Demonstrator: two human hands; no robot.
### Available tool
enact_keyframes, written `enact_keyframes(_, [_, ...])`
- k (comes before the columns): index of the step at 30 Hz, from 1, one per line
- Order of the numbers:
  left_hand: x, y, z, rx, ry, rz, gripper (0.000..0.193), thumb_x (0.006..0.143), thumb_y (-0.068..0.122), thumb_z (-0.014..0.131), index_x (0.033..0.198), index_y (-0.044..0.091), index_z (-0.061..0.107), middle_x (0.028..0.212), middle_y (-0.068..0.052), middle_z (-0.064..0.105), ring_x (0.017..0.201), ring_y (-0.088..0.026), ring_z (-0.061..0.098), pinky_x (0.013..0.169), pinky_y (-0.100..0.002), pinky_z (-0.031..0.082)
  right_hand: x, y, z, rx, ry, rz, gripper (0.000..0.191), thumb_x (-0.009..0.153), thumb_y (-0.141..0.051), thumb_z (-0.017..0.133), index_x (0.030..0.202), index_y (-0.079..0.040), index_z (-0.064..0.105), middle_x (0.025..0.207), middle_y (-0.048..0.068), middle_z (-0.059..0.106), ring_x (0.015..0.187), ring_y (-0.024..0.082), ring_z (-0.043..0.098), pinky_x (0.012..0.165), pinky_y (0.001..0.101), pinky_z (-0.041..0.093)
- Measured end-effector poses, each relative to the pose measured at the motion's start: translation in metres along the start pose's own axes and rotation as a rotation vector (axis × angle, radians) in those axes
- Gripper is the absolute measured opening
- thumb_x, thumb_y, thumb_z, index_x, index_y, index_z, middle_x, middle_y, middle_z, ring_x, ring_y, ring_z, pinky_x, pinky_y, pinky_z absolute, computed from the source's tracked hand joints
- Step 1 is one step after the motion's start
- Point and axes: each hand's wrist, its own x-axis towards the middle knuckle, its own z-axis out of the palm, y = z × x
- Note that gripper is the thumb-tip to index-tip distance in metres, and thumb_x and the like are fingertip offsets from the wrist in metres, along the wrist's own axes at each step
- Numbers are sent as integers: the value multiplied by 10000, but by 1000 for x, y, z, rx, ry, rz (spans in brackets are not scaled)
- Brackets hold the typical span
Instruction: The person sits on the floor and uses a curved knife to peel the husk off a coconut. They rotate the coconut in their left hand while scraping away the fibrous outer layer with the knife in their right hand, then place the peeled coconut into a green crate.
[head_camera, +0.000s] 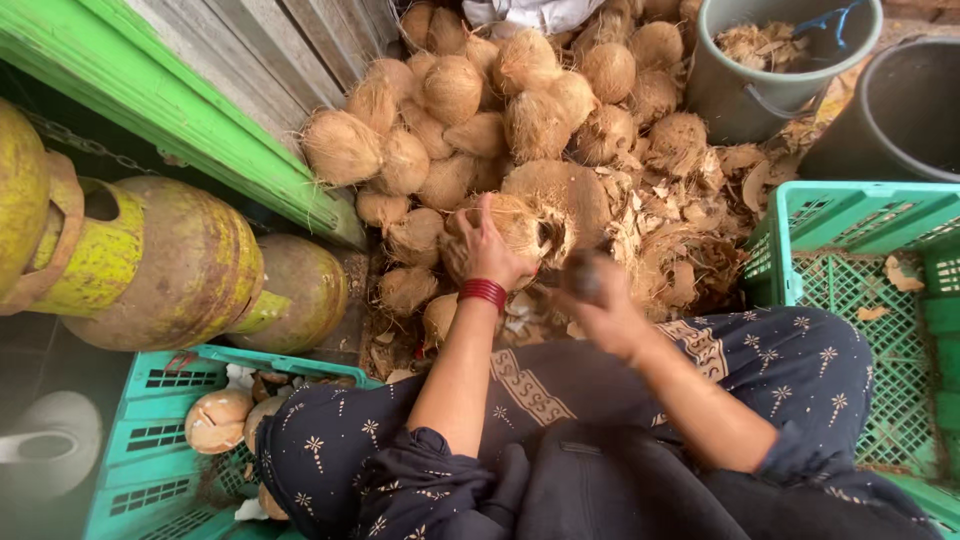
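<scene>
- Low in the frame, the person's lap in dark flower-print cloth is filling the bottom centre, with both forearms reaching up from it toward the middle of the frame.
- The left hand is stretching forward on a nearly straight arm, a red band circling the wrist; its fingers are lying spread and curled over the top of a husked coconut, pressing it in place at the centre of the frame.
- The right hand is sitting just right of and below the coconut, elbow bent out to the right; it is blurred, its fingers seeming to be wrapped round a dark handle, though what the handle belongs to cannot be told.
- A green crate is lying at lower left with pale peeled coconuts in it; a second crate is standing at right.
- Yellow-green gas cylinders are lying at left.
- Husk scraps are littering the ground round the coconut.
- A heap of brown coconuts is rising at upper centre.
- Two buckets are standing at upper right.
</scene>
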Motion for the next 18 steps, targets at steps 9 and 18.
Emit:
enact_keyframes(9, [19, -46, -5, -408, -7, 228, 1233, 374, 267, 1026, 1456, 284, 434, 1523, -129, 471, 1395, -337, 464, 1135, -585, 415, 11, 66, 4, 474, -56, 847, 114, 860, -31, 601, 967, -28, 561, 584, 79, 576, 361, 147, 454, 333, 319, 420])
enact_keyframes(18, [31, -11, 25, -578, 7, 26, 1239, 447, 254, 1002, 1487, 239, 328, 1550, -148, 398, 1407, -352, 404, 1144, -599, 369, 11, 12, -19, 191, 150, -160, 211, 967, 57, 632, 853, -106, 559, 684, 42, 584, 529, 114, 525, 495, 275, 471])
